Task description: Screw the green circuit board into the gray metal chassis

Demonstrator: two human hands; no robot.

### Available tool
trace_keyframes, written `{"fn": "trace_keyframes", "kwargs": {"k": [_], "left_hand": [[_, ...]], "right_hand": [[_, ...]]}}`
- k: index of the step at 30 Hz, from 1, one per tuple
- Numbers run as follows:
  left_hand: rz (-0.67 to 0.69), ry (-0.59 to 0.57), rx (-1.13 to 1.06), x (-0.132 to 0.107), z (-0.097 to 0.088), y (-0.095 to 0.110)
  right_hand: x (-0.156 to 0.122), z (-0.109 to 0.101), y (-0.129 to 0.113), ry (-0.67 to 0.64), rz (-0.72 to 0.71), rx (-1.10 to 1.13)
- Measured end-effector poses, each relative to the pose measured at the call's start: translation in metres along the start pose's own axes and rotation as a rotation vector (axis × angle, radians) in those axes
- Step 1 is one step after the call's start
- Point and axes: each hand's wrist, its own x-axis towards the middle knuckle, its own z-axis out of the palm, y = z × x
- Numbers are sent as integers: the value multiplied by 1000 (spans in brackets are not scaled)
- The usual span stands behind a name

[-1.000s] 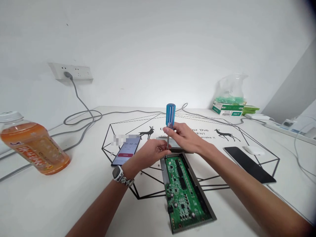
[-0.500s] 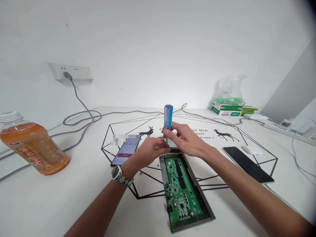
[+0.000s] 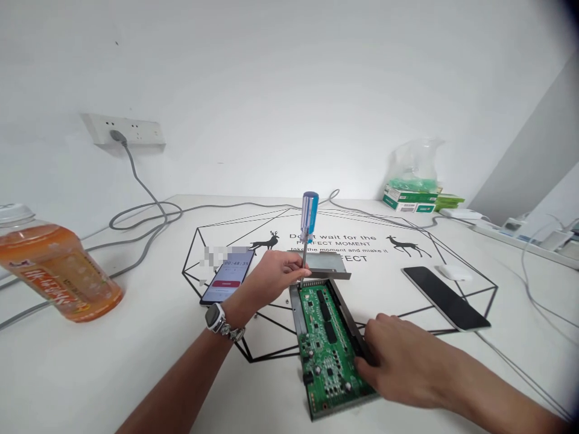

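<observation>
A screwdriver (image 3: pixel 310 216) with a blue and clear handle stands nearly upright, its tip at the far left corner of the green circuit board (image 3: pixel 323 346). My left hand (image 3: pixel 283 271), with a watch on its wrist, pinches the screwdriver's shaft low down. The board lies in a shallow metal case (image 3: pixel 295 310). My right hand (image 3: pixel 398 355) is closed on the case's right wall near its front end, thumb on the inner side and fingers outside. Just behind the case lies a flat metal plate (image 3: pixel 323 263).
On the left are a phone (image 3: pixel 228 277) showing a timer and an orange drink bottle (image 3: pixel 63 271). On the right lie a dark phone (image 3: pixel 446 298) and a white earphone case (image 3: pixel 453 272). Boxes (image 3: pixel 409 198), a power strip (image 3: pixel 511 238) and grey cables (image 3: pixel 154 232) stand farther back.
My right hand has let go of the screwdriver and moved down and right onto the case's right wall. My left hand still pinches the shaft. The metal plate behind is now uncovered.
</observation>
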Motion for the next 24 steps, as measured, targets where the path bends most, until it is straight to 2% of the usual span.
{"fn": "trace_keyframes", "kwargs": {"k": [10, 14, 18, 24], "left_hand": [[-13, 48, -185, -1, -4, 5], [-11, 78, -214, 0, -5, 4], [3, 64, -221, 0, -2, 2], [14, 55, -197, -1, -1, 1]], "right_hand": [[-9, 16, 9, -52, -27, 243], [-10, 22, 13, -36, -4, 178], [-11, 25, 13, 48, -12, 60], [-11, 26, 6, 78, 6, -13]]}}
